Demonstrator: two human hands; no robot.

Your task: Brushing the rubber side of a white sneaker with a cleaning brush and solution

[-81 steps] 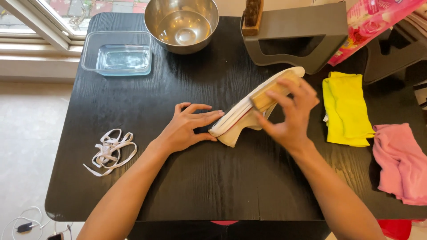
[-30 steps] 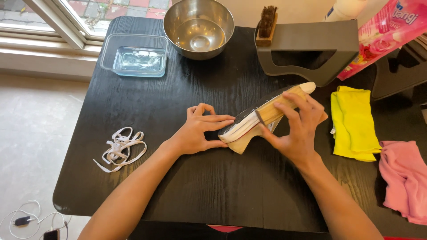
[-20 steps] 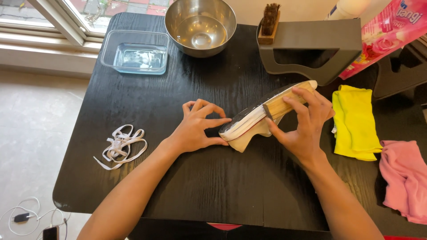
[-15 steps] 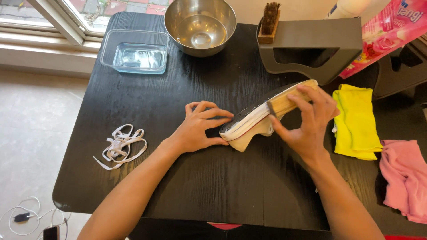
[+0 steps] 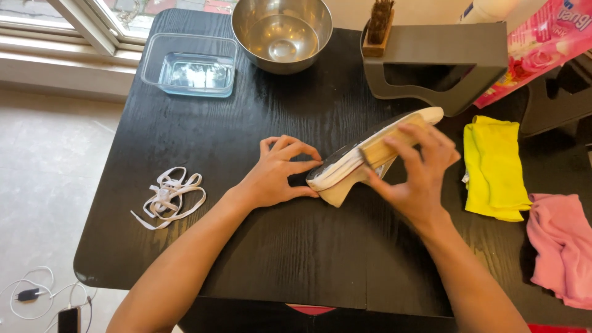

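Note:
A beige shoe with a white sole (image 5: 345,176) lies on its side in the middle of the black table (image 5: 259,117). My left hand (image 5: 277,176) steadies its heel end, fingertips pressing on the sole's edge. My right hand (image 5: 419,176) grips a wooden brush (image 5: 385,147) and presses it against the shoe's sole near the toe. Most of the shoe's upper is hidden behind the brush and my right hand.
White laces (image 5: 169,197) lie bundled at the left. A glass dish (image 5: 191,65) and a steel bowl (image 5: 282,34) stand at the back. A grey stand (image 5: 444,58) holds another brush (image 5: 377,24). Yellow cloth (image 5: 493,166) and pink cloth (image 5: 561,246) lie at right.
My right hand has slid the brush back and forth along the sole, now sitting slightly nearer the heel than half a second ago. The left hand keeps its hold.

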